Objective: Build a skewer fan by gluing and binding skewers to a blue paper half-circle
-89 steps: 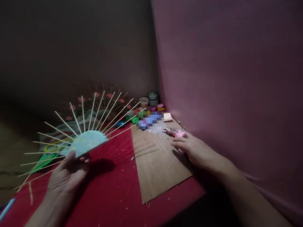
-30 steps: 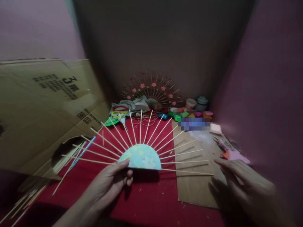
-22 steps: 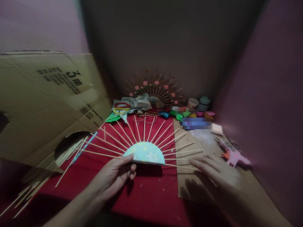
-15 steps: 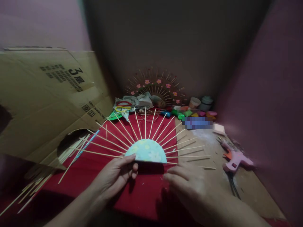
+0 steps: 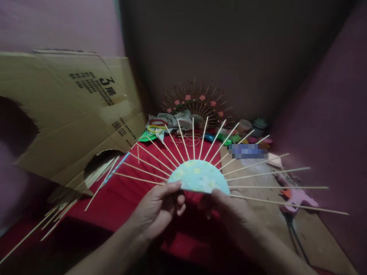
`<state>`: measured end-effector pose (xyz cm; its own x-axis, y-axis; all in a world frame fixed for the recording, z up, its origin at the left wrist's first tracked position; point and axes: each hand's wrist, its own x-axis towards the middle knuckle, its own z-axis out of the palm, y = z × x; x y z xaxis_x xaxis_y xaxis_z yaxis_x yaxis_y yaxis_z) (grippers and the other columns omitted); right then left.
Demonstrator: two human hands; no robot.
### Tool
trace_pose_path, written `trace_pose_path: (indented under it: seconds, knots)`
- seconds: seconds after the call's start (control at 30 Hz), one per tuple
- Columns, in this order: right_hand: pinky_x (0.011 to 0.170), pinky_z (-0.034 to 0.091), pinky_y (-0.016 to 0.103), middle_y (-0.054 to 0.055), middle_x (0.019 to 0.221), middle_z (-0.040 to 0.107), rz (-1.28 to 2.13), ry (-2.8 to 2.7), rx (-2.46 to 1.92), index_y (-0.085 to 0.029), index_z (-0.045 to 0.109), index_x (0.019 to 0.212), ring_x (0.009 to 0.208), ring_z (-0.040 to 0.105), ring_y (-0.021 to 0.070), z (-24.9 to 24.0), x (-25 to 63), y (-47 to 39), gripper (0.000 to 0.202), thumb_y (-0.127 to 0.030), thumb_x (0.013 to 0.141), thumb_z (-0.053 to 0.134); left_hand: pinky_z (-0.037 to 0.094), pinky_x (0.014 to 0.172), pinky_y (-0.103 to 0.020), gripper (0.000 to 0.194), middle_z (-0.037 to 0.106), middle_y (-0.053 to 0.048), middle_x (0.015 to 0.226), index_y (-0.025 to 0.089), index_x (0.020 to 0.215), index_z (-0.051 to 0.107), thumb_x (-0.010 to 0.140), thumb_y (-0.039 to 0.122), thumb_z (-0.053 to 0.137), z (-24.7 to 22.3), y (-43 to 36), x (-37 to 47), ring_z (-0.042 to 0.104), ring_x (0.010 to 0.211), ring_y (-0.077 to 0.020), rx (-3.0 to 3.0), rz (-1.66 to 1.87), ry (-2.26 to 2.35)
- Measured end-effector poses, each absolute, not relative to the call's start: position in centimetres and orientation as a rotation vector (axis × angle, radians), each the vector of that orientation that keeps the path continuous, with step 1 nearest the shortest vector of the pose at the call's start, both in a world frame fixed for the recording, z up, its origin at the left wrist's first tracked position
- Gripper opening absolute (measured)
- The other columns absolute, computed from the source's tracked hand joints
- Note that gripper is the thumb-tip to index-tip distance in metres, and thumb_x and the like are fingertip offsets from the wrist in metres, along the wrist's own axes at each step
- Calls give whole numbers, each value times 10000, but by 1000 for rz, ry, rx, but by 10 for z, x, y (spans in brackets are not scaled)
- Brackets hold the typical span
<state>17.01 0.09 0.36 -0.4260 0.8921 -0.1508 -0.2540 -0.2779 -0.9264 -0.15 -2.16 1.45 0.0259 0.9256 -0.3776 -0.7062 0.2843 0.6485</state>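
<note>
A pale blue half-disc [image 5: 197, 176] with yellow and white flower patterns carries several thin wooden sticks [image 5: 193, 139] that spread out from its curved edge like a fan. My left hand [image 5: 162, 206] pinches its lower left corner, thumb on the front and fingers curled behind. At the lower right part of the straight edge, my right hand [image 5: 232, 210] grips it too, with the thumb on the front; its other fingers are partly hidden and in shadow. The half-disc is raised above a red cloth [image 5: 134, 191], tilted towards me.
A pink glue gun [image 5: 298, 200] lies on a brown board [image 5: 263, 214] to the right. Cut cardboard [image 5: 69, 133] stands on the left, beside loose sticks [image 5: 61, 210]. Behind are scissors [image 5: 157, 129], coloured packets [image 5: 233, 138], a cup [image 5: 245, 125] and a flowered stick fan [image 5: 197, 98].
My right hand has moved from beside the right-hand sticks onto the half-disc's lower edge. The half-disc is nearer and turned, its right side closer to me. The whole view has shifted.
</note>
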Motion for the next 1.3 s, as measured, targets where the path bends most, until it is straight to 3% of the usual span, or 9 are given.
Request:
trace_pose_path:
  seconds: [0.13,0.3,0.5,0.73,0.87,1.03,1.3]
  knots:
    - [519,486,224,32,752,672,1706,-830,-793,-136,687,870,561,592,114,6,171,21,280,-336,683,745,381,398,-223,92,519,-6,550,90,683,611,705,150,677,13,-13,11,476,461,-94,424,1246,774]
    - [421,477,206,26,707,694,1655,-791,-719,-126,680,836,471,607,122,23,172,46,329,-287,578,804,375,397,-234,158,610,-43,664,106,798,638,742,249,671,21,10,16,502,473,-105,490,1251,742]
    - [390,467,201,12,602,664,1638,-754,-721,-104,645,794,426,595,125,24,171,77,322,-260,556,795,351,404,-215,71,591,-26,624,86,790,633,790,148,600,30,46,15,466,430,-72,518,1218,871]
    - [410,464,190,25,610,676,1647,-753,-730,-95,635,816,443,615,130,6,179,97,373,-237,523,818,332,401,-225,86,595,-31,625,93,775,623,769,178,636,18,70,15,473,439,-85,554,1215,886]
    - [421,455,193,7,595,660,1619,-750,-748,-101,643,783,433,580,106,2,181,99,316,-204,532,803,344,423,-227,134,592,-26,608,108,764,617,715,205,696,11,79,15,471,444,-86,514,1226,883]
    - [495,474,216,15,689,682,1662,-781,-698,-111,665,855,516,599,109,-9,179,97,273,-278,657,753,337,419,-217,170,603,-11,619,105,791,633,676,186,728,1,80,13,458,435,-68,485,1255,887]
    - [500,470,230,43,731,691,1723,-810,-746,-117,664,887,539,605,127,-25,179,101,289,-304,677,730,359,418,-217,244,631,-50,654,70,834,660,680,240,741,-9,82,13,484,451,-77,585,1242,893]
